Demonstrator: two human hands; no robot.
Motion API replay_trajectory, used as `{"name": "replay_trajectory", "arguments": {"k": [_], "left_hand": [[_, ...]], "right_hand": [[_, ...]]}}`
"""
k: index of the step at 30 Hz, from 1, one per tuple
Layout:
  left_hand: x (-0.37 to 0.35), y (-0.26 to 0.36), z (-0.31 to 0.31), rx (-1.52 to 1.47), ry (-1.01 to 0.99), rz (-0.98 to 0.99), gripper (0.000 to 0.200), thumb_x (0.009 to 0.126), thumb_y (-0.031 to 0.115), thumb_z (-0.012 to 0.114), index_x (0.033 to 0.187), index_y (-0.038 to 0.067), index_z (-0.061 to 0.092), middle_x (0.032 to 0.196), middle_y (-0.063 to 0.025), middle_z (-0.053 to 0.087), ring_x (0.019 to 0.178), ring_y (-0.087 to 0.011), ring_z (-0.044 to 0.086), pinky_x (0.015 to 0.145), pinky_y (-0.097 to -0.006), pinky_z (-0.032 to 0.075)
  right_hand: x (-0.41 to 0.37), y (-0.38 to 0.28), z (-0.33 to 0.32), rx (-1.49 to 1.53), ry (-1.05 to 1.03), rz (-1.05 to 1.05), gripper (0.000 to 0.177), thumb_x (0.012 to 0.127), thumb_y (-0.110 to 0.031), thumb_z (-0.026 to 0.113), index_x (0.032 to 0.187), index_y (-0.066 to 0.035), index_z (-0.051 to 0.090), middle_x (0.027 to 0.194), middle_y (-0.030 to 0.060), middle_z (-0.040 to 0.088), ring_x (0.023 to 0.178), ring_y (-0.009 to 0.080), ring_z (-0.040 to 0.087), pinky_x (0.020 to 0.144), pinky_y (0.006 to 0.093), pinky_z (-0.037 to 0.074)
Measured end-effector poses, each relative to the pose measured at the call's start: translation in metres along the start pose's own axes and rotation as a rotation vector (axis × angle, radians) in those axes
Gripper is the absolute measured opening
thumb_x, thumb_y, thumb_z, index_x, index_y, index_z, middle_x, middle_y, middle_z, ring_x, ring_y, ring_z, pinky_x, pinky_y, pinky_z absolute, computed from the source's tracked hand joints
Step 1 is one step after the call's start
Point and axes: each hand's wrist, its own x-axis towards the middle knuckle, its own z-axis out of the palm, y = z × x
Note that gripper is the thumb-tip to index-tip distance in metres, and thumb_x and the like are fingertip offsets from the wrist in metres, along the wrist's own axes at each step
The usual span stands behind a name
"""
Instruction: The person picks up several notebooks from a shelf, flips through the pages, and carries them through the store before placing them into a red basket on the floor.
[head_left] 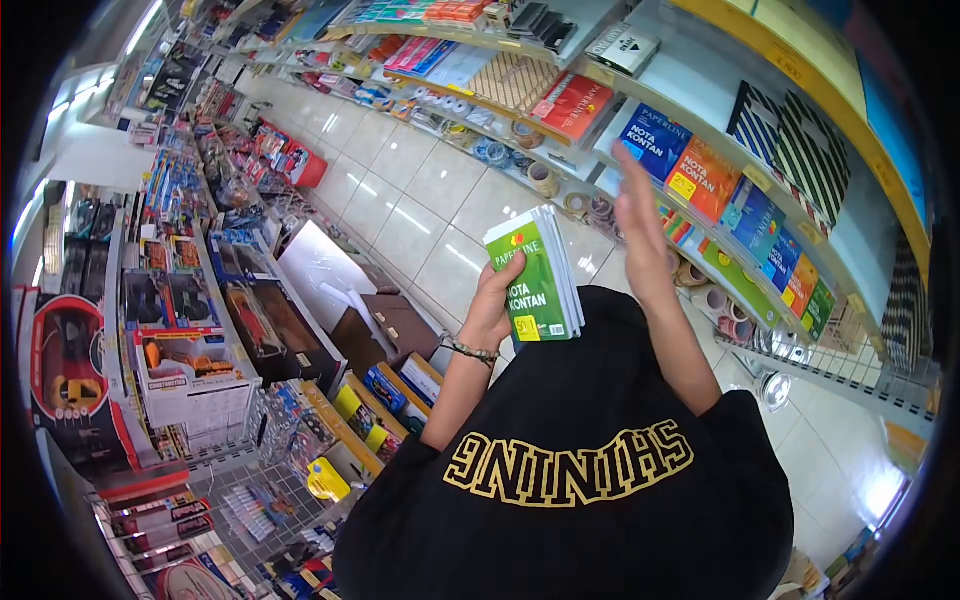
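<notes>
My left hand (491,305) grips a stack of green Paperline Nota Kontan books (535,285) in front of my black shirt, its thumb across the top cover. A beaded bracelet circles that wrist. To the right, my right hand (643,230) is raised with its fingers stretched out, holding nothing. It is apart from the stack and close to the shelf, where a blue Nota Kontan pack (655,142) and an orange one (703,180) lie in a row.
Shelves (690,100) with books and striped items run along the right. Rolls of tape (542,180) lie on a lower shelf. Boxed toys (190,360) fill the left side. A tiled floor (400,190) runs between, with a red bin (312,168) further off.
</notes>
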Motion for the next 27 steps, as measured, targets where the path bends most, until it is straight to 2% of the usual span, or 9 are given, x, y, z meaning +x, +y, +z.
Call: {"name": "replay_trajectory", "arguments": {"k": [2, 4, 6, 8, 11, 13, 17, 22, 27], "left_hand": [[0.000, 0.003, 0.009, 0.028, 0.016, 0.040, 0.038, 0.097, 0.026, 0.061, 0.125, 0.001, 0.053, 0.112, -0.0110, 0.067, 0.101, -0.0219, 0.068, 0.085, -0.0356, 0.058], [0.007, -0.008, 0.010, 0.054, -0.008, 0.041, 0.039, 0.097, 0.026, 0.061, 0.126, 0.001, 0.053, 0.113, -0.0106, 0.066, 0.102, -0.0216, 0.067, 0.087, -0.0360, 0.057], [0.011, -0.024, -0.008, 0.012, -0.037, 0.088, 0.040, 0.099, 0.027, 0.057, 0.130, 0.002, 0.051, 0.121, -0.0117, 0.062, 0.112, -0.0233, 0.063, 0.095, -0.0393, 0.053], [0.006, -0.024, 0.008, 0.035, 0.082, 0.069, 0.043, 0.100, 0.030, 0.054, 0.134, 0.004, 0.048, 0.129, -0.0134, 0.058, 0.121, -0.0260, 0.057, 0.103, -0.0429, 0.048], [0.010, -0.034, -0.012, -0.114, 0.070, -0.027, 0.046, 0.100, 0.033, 0.053, 0.136, 0.005, 0.046, 0.132, -0.0146, 0.055, 0.124, -0.0285, 0.054, 0.106, -0.0448, 0.045], [0.011, -0.036, -0.015, -0.154, 0.062, -0.042, 0.046, 0.100, 0.033, 0.053, 0.136, 0.005, 0.046, 0.133, -0.0147, 0.055, 0.124, -0.0285, 0.054, 0.105, -0.0447, 0.046], [0.012, -0.040, -0.015, -0.188, 0.030, -0.068, 0.047, 0.100, 0.034, 0.054, 0.136, 0.005, 0.046, 0.133, -0.0148, 0.055, 0.124, -0.0285, 0.054, 0.104, -0.0446, 0.046], [0.010, -0.043, -0.016, -0.212, 0.007, -0.084, 0.048, 0.099, 0.034, 0.054, 0.136, 0.006, 0.046, 0.133, -0.0150, 0.055, 0.124, -0.0285, 0.054, 0.103, -0.0444, 0.047], [0.008, -0.046, -0.018, -0.238, -0.006, -0.079, 0.048, 0.099, 0.035, 0.055, 0.136, 0.006, 0.046, 0.133, -0.0152, 0.054, 0.124, -0.0285, 0.054, 0.102, -0.0442, 0.048]], "right_hand": [[0.000, 0.004, -0.001, -0.338, 0.067, -0.188, 0.068, 0.097, -0.031, 0.052, 0.151, 0.001, 0.026, 0.157, 0.0200, 0.027, 0.148, 0.0334, 0.019, 0.120, 0.0425, 0.014], [-0.014, 0.007, 0.030, -0.468, -0.227, -0.214, 0.074, 0.094, -0.031, 0.057, 0.152, 0.000, 0.024, 0.157, 0.0240, 0.022, 0.148, 0.0384, 0.016, 0.119, 0.0449, 0.016], [-0.020, 0.022, 0.033, -0.568, -0.222, -0.188, 0.075, 0.095, -0.034, 0.057, 0.152, -0.001, 0.022, 0.158, 0.0265, 0.015, 0.148, 0.0432, 0.011, 0.119, 0.0494, 0.014], [-0.019, 0.012, 0.033, -0.607, -0.186, -0.178, 0.077, 0.096, -0.039, 0.056, 0.152, 0.000, 0.021, 0.159, 0.0258, 0.012, 0.148, 0.0445, 0.009, 0.119, 0.0531, 0.011], [-0.014, -0.036, 0.023, -0.610, -0.105, -0.185, 0.078, 0.095, -0.035, 0.058, 0.153, 0.000, 0.019, 0.160, 0.0238, 0.012, 0.149, 0.0430, 0.006, 0.119, 0.0514, 0.010], [-0.009, -0.064, 0.017, -0.700, -0.064, -0.341, 0.082, 0.095, -0.044, 0.056, 0.153, 0.000, 0.019, 0.160, 0.0237, 0.013, 0.149, 0.0424, 0.008, 0.119, 0.0535, 0.010], [-0.017, -0.009, 0.054, -0.963, -0.253, -0.333, 0.088, 0.092, -0.062, 0.047, 0.148, 0.004, 0.031, 0.158, 0.0238, 0.021, 0.148, 0.0405, 0.014, 0.118, 0.0577, 0.011], [-0.019, 0.001, 0.061, -0.983, -0.274, -0.214, 0.088, 0.092, -0.066, 0.044, 0.142, 0.007, 0.041, 0.154, 0.0257, 0.029, 0.148, 0.0394, 0.016, 0.118, 0.0569, 0.010], [-0.016, -0.027, 0.054, -0.855, -0.221, -0.309, 0.089, 0.091, -0.068, 0.044, 0.148, 0.000, 0.034, 0.158, 0.0251, 0.019, 0.148, 0.0419, 0.010, 0.117, 0.0601, 0.008]]}}
